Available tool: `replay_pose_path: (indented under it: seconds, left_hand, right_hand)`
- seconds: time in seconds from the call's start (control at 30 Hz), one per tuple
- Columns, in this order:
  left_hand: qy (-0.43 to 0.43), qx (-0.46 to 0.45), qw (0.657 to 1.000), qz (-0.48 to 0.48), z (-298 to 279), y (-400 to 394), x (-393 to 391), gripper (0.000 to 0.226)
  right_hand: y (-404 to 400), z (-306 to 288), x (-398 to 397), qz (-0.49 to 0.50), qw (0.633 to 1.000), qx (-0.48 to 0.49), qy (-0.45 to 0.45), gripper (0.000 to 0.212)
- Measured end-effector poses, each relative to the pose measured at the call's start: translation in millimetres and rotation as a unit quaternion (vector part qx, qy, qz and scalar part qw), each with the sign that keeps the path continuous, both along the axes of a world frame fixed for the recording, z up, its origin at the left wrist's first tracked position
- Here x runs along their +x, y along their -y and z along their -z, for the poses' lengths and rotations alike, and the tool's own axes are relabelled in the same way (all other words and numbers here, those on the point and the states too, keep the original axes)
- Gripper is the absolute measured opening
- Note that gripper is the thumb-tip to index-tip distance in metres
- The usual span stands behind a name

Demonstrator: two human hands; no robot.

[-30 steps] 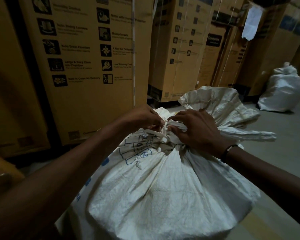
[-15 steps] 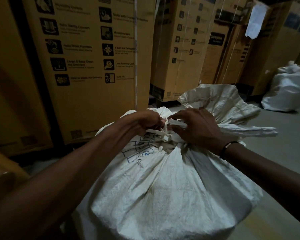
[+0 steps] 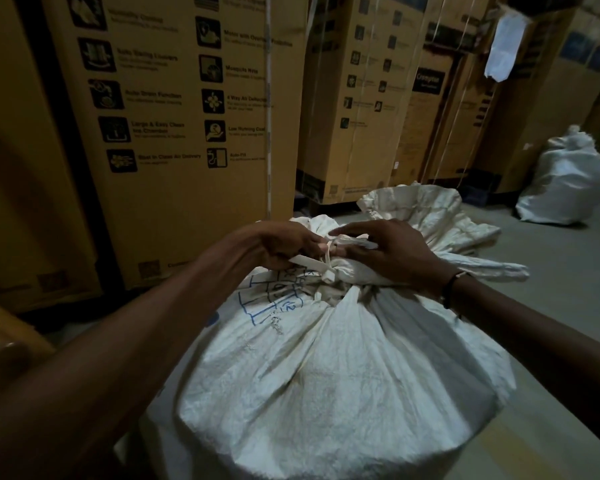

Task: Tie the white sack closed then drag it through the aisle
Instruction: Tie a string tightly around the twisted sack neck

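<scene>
A big full white woven sack (image 3: 329,368) stands in front of me, its neck gathered and its loose top (image 3: 426,216) flopped away behind. A flat white tie strip (image 3: 312,263) is wound round the neck with a knot at the middle. My left hand (image 3: 278,245) grips one end of the strip, fingers curled. My right hand (image 3: 388,252) pinches the other end above the knot and rests on the gathered neck. Blue printing shows on the sack just below my left hand.
Tall cardboard appliance boxes (image 3: 174,133) line the left side and the back (image 3: 371,98). A second tied white sack (image 3: 565,181) sits on the grey floor (image 3: 565,289) at the far right. A brown curved object (image 3: 7,344) is at my lower left.
My hands have stayed at the sack's neck, working the strip; the left hand's grip has shifted slightly left and a length of strip now shows between it and the knot.
</scene>
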State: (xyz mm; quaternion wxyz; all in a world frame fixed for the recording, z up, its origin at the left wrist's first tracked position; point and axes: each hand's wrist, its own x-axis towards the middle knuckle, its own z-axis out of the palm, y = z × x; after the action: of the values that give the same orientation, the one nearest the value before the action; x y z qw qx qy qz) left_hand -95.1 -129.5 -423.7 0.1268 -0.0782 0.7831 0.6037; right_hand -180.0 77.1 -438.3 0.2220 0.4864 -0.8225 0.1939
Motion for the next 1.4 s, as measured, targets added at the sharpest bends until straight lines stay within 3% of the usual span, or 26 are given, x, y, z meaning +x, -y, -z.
replay_pose_path:
  seconds: [0.13,0.23,0.47,0.67,0.77,0.87,0.93,1.03,1.17,1.4]
  left_hand:
    - [-0.018,-0.040,0.999,0.016,-4,1,-2,0.029]
    - [-0.018,-0.055,0.998,0.022,-5,5,-3,0.031]
    - [-0.016,-0.055,0.998,-0.009,1,19,-14,0.019]
    - [-0.027,0.007,1.000,-0.012,-3,18,-9,0.008]
    - [-0.042,-0.037,0.998,-0.012,-5,17,-7,0.008]
    - [-0.064,-0.108,0.992,-0.016,-7,16,-7,0.013]
    - [-0.080,-0.143,0.986,-0.017,-7,15,-9,0.017]
    - [-0.092,-0.143,0.985,-0.016,-5,14,-10,0.018]
    - [-0.084,-0.133,0.987,-0.013,-5,13,-7,0.019]
    - [-0.088,-0.112,0.990,-0.021,-2,14,-7,0.015]
  right_hand:
    - [0,-2,8,-0.008,0.993,0.048,-0.111,0.035]
    - [3,-9,11,-0.033,0.987,0.072,-0.141,0.020]
    - [11,-11,9,-0.041,0.982,0.099,-0.155,0.042]
    - [5,-19,8,-0.071,0.991,0.085,-0.073,0.034]
    - [6,-27,9,-0.080,0.993,0.088,-0.008,0.024]
    - [9,-29,10,-0.080,0.994,0.076,0.019,0.042]
    - [9,-30,11,-0.091,0.993,0.073,0.030,0.040]
    - [5,-36,7,-0.122,0.985,0.105,0.055,0.015]
    - [-3,-52,3,-0.140,0.970,0.167,0.111,0.027]
    - [1,-56,5,-0.129,0.970,0.187,0.090,0.027]
